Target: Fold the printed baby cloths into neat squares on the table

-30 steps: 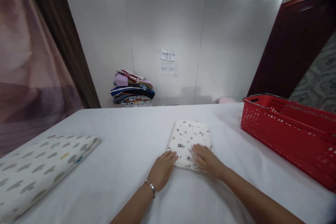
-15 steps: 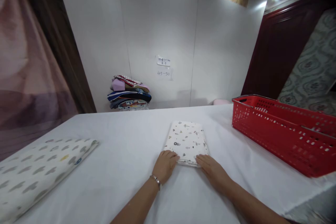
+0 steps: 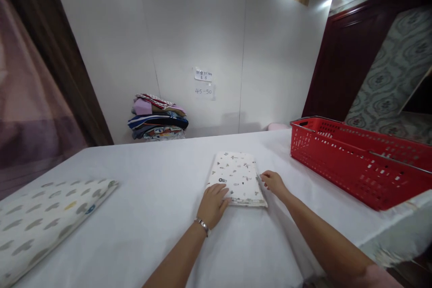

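Note:
A folded white cloth (image 3: pixel 236 173) with small grey and dark prints lies flat in the middle of the table; its stacked layers show along the near edge. My left hand (image 3: pixel 212 202), with a bracelet at the wrist, rests on the near left corner, fingers stretched out over the fabric. At the right edge, my right hand (image 3: pixel 274 182) has its fingers curled and pinched together against the cloth's side; their tips are partly hidden. On the left lies another folded cloth (image 3: pixel 47 211), white with grey cloud-like shapes.
A red perforated plastic basket (image 3: pixel 351 162) stands on the right of the white-covered table (image 3: pixel 145 207). Behind the table's far edge rises a stack of folded fabrics (image 3: pixel 158 119). Paper notes (image 3: pixel 203 91) hang on the white wall. A pink curtain (image 3: pixel 33 112) hangs at left.
My right hand has moved from the cloth's near right corner up along its right edge, and its fingers have curled in. My left hand stays at the left corner. The view has shifted slightly right.

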A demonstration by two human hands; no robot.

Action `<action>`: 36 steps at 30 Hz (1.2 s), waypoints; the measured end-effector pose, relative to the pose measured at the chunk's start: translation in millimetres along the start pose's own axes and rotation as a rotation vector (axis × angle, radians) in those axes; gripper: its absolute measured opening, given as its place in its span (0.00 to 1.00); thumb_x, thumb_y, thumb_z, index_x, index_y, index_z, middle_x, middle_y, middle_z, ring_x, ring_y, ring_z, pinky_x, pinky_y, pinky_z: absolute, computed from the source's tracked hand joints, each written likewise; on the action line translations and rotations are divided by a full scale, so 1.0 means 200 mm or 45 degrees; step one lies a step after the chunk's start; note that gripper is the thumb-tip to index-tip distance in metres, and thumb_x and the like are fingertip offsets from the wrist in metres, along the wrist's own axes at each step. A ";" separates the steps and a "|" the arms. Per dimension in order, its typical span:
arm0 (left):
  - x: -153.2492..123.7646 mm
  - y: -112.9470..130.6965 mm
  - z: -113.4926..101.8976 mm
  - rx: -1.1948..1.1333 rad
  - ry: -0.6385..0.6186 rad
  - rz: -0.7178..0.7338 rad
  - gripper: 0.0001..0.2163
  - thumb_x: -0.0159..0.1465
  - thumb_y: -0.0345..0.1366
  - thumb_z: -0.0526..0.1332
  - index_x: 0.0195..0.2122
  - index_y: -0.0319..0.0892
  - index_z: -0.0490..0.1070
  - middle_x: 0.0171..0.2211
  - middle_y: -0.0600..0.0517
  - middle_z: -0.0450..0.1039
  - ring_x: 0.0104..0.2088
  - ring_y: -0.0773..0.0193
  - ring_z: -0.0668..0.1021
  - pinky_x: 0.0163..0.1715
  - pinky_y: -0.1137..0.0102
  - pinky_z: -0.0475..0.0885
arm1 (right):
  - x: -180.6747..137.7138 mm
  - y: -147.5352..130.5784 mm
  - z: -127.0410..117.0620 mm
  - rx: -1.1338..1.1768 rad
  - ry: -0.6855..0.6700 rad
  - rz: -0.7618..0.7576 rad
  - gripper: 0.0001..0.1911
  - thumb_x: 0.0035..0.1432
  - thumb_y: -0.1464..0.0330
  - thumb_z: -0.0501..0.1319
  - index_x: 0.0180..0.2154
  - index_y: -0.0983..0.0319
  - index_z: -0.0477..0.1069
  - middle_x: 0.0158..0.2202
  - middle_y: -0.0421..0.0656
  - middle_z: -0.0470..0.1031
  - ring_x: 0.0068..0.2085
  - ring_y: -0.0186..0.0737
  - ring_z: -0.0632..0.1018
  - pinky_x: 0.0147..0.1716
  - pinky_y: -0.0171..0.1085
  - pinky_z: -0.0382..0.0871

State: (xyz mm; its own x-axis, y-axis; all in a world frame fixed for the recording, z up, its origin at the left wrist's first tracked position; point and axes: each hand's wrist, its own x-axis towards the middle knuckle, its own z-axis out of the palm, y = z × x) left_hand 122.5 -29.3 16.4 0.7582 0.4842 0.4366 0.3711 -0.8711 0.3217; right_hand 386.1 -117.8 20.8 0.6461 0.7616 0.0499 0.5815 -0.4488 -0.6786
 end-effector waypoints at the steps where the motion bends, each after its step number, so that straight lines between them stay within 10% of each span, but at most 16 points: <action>1: 0.02 0.01 0.01 0.005 -0.021 0.003 0.16 0.64 0.42 0.50 0.49 0.46 0.66 0.54 0.49 0.64 0.55 0.58 0.63 0.56 0.58 0.56 | 0.03 -0.01 0.02 -0.032 0.007 0.007 0.14 0.56 0.62 0.50 0.29 0.62 0.69 0.27 0.42 0.75 0.28 0.36 0.74 0.24 0.31 0.63; 36: 0.32 -0.06 0.06 0.162 -0.419 -0.256 0.24 0.62 0.52 0.45 0.55 0.48 0.61 0.62 0.49 0.51 0.62 0.53 0.50 0.58 0.50 0.43 | 0.40 -0.03 0.12 -0.150 0.041 0.131 0.13 0.47 0.62 0.56 0.28 0.65 0.72 0.30 0.46 0.76 0.32 0.40 0.74 0.25 0.31 0.58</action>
State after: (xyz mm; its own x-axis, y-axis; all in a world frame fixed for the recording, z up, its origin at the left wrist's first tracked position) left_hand 173.7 11.0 29.8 0.7874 0.6116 0.0766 0.5770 -0.7751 0.2575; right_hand 421.7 -42.5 11.6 0.7198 0.6942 0.0095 0.5643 -0.5770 -0.5905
